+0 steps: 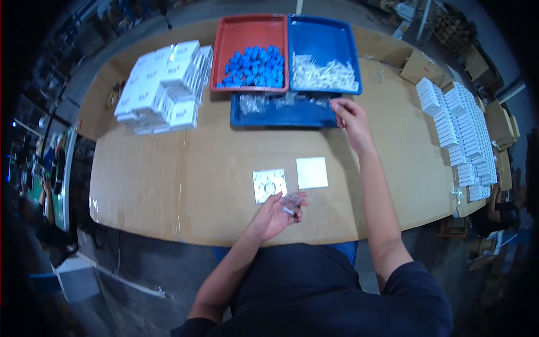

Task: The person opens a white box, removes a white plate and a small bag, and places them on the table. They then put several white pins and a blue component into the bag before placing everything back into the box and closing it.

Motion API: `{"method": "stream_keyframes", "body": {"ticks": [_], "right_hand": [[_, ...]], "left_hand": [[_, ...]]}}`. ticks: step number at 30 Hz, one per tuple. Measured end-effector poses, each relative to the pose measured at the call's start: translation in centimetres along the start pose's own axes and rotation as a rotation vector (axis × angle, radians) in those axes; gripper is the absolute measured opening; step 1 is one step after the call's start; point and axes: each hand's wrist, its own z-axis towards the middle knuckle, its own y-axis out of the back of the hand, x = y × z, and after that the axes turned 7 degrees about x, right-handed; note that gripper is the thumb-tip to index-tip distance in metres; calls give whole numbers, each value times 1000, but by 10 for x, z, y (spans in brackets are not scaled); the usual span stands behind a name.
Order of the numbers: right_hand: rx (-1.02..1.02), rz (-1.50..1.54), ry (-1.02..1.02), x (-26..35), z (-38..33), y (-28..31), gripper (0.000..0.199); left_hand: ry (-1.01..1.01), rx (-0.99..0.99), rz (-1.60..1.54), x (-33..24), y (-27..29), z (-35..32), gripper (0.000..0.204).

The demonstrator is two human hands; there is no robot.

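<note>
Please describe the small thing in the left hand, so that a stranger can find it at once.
Start at the cardboard-covered table and find the two white square plates near its front edge. Just below them the left hand holds a small clear bag; unlike the flat plates, it is transparent and crumpled.

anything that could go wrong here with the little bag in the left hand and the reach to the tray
The left hand holds the small clear bag loosely in its fingertips, so it may slip. The right hand reaches into the low blue tray of clear bags and might drag several out.
</note>
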Motion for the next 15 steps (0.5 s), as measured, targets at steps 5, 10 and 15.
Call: {"method": "stream_keyframes", "body": {"ticks": [5, 10, 15], "right_hand": [[-38, 37, -110, -45, -101, -32, 10], [166, -1, -163, -60, -148, -43, 12], [258, -121, -113, -44, -156, -50, 11]], "left_hand": [[44, -63, 116, 1, -1, 5, 60], [29, -44, 26, 2, -6, 0, 55], [-8, -96, 138, 7, -6, -2, 54]]}}
